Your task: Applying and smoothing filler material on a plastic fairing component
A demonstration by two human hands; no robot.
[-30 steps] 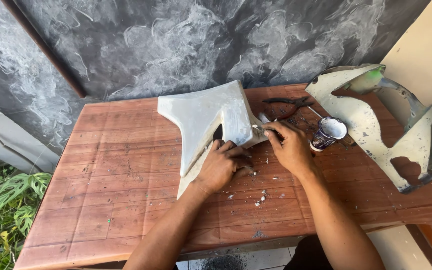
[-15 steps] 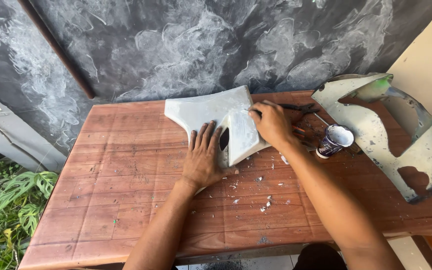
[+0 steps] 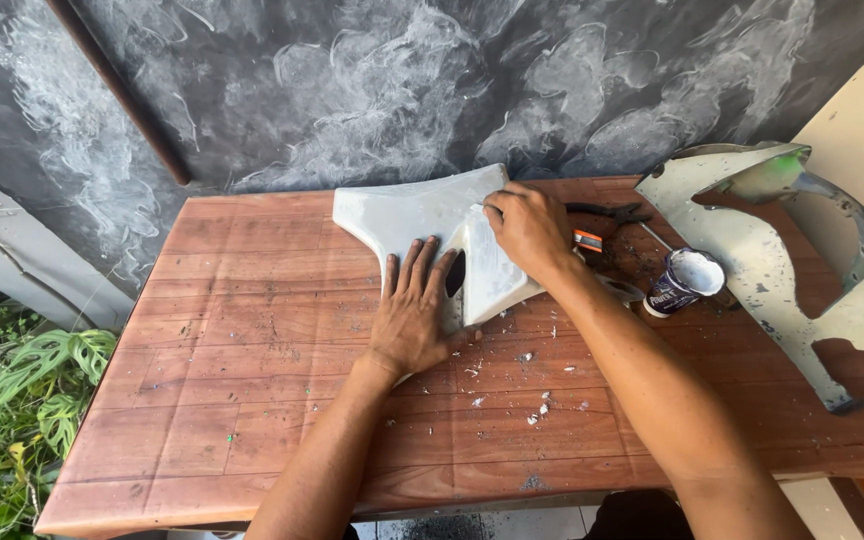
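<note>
White moulded panel (image 3: 422,215) on wooden table (image 3: 252,330), left hand (image 3: 414,312) flat on it, open grip, right hand (image 3: 524,228) gripping its top edge

Head cam, steep look-down, close over table (image 3: 252,300), facing wall (image 3: 402,90).

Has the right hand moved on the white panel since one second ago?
Yes. The right hand went from the white panel's near right side, beside the small cup, up to its far edge, toward the dark wall.
</note>
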